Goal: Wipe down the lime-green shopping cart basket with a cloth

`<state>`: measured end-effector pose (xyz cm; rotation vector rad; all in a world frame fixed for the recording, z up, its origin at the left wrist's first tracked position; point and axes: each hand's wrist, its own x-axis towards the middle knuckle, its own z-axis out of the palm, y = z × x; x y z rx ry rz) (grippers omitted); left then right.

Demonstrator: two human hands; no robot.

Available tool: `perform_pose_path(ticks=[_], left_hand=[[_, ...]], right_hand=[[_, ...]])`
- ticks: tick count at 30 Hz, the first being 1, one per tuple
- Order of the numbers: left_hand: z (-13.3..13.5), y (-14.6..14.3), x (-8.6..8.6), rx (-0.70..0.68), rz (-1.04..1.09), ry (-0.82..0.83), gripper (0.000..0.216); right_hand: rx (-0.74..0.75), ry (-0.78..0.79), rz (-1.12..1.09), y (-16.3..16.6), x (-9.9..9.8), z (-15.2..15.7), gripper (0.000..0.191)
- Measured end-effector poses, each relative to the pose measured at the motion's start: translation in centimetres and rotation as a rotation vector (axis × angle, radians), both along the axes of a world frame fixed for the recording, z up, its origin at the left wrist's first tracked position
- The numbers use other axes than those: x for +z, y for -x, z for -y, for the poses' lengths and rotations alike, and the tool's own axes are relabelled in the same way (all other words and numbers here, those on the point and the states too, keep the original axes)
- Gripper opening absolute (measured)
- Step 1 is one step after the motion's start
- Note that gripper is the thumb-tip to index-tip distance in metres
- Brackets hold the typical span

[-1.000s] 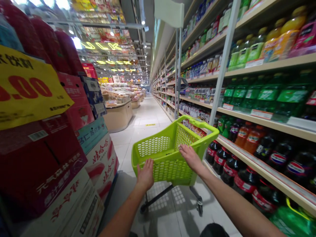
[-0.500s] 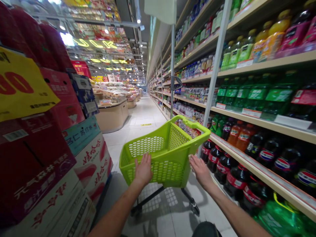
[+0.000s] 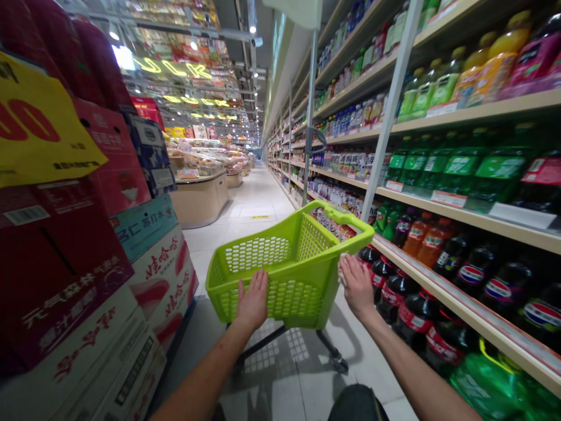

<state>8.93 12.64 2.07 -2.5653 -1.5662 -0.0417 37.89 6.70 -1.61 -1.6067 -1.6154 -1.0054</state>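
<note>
Two bare hands meet a green shopping cart (image 3: 324,286) standing on a tiled floor (image 3: 284,386). The left hand (image 3: 253,301) lies open on its near side, probably steadying it; the right hand (image 3: 357,286) has a pale scrap (image 3: 342,269) at its fingertips below the cart's handle (image 3: 346,217), its grip impossible to tell. Shelves (image 3: 477,219) right of the cart and cartons (image 3: 158,286) left of it apparently keep drinks within reach.

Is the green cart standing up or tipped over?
Standing up: the cart has its open top facing up, and a wheel underneath sits on the floor.
</note>
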Motion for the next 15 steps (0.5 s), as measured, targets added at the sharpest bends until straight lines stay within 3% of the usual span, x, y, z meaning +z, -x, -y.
perform_pose_path(ticks=[3,9,15], left_hand=[[0.3,0.3,0.2,-0.001,0.005,0.006,0.082],[0.4,1.0,0.5,-0.031,0.021,0.057,0.083],[0.3,1.5,0.2,-0.047,0.043,0.035,0.084]], right_hand=[[-0.004,-0.04,0.01,0.7,2.2,-0.8,0.04],[0.136,0.138,0.138,3.2,-1.3,-0.3,0.037],[0.079,0.025,0.047,4.8,1.4,-1.6,0.041]])
